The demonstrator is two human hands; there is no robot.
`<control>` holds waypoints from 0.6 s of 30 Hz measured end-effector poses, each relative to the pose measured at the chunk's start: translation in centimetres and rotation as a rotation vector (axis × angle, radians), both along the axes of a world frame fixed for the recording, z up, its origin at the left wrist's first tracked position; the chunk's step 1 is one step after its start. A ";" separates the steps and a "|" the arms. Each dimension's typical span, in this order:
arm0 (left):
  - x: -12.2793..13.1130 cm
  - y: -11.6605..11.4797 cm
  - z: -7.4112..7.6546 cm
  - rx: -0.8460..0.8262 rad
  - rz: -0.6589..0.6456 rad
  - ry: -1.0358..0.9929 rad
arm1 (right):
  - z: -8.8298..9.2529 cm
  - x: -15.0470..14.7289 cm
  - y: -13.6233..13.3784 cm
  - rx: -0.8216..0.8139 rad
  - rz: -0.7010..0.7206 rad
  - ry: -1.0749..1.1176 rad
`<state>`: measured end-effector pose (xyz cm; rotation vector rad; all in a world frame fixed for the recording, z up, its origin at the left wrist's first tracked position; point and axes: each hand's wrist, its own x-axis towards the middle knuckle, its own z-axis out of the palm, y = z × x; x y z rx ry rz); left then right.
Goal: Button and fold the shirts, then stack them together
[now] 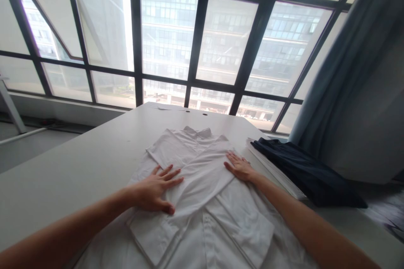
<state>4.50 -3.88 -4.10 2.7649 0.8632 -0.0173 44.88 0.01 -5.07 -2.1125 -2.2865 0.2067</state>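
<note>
A white long-sleeved shirt (197, 185) lies front side up on the white table (78, 164), its collar pointing toward the window. Both sleeves are crossed over the chest, with the cuffs near the lower middle. Fingers spread, my left hand (158, 189) rests on the left part of the crossed sleeves. My right hand (240, 167) lies flat on the right side of the shirt, near the shoulder, fingers stretched out. Neither hand grips the cloth. The shirt's lower end runs out of view at the bottom.
Right of the shirt lies a folded dark navy garment (303, 170) on top of white folded cloth (277, 176). A blue-grey curtain (350, 84) hangs at the right. Beyond the table's far edge stands a large window with dark frames (138, 42). A thin white sheet (168, 107) lies at the far end.
</note>
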 end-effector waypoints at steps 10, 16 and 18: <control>-3.4 4.5 -0.8 0.055 0.380 0.034 | 0.9 1.0 4.5 0.226 -0.044 -0.205; -4.3 5.4 -0.8 0.093 0.480 0.039 | 2.2 -11.9 -0.6 0.293 0.233 0.038; -4.7 5.6 -0.9 0.112 0.491 0.038 | 2.2 -16.4 -4.4 0.164 0.557 0.108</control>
